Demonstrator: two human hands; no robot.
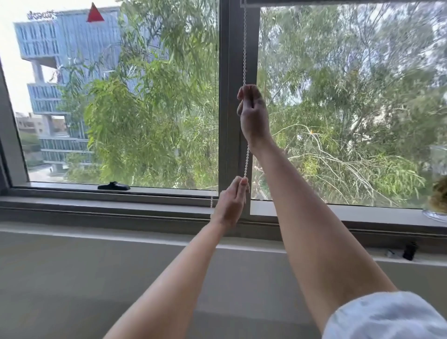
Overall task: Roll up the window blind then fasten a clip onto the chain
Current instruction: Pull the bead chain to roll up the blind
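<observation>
While the blind itself is nearly out of sight, with only what looks like its bottom edge [338,2] peeking in above the glass, the white bead chain [244,48] hangs straight down in front of the grey window mullion [227,96], so that's the thing to watch. Right hand [252,113] is up high on the mullion, grip pinched shut around the chain. Left hand [231,203] is lower, near the foot of the mullion just above the sill [121,203], fingertips [243,181] pinching the same strand.

Handling-wise, my guess is this chain is light, floppy, and a bit slick. The beads give you something to catch on, so pinching between thumb and finger beats a loose fist, and hand over hand makes sense. Pull straight down along the mullion, not outward, or it could skip.

Blind looks basically rolled up, I'd say. No clip visible anywhere, so that part isn't done yet. The black latch [113,186] left of the mullion isn't it.
</observation>
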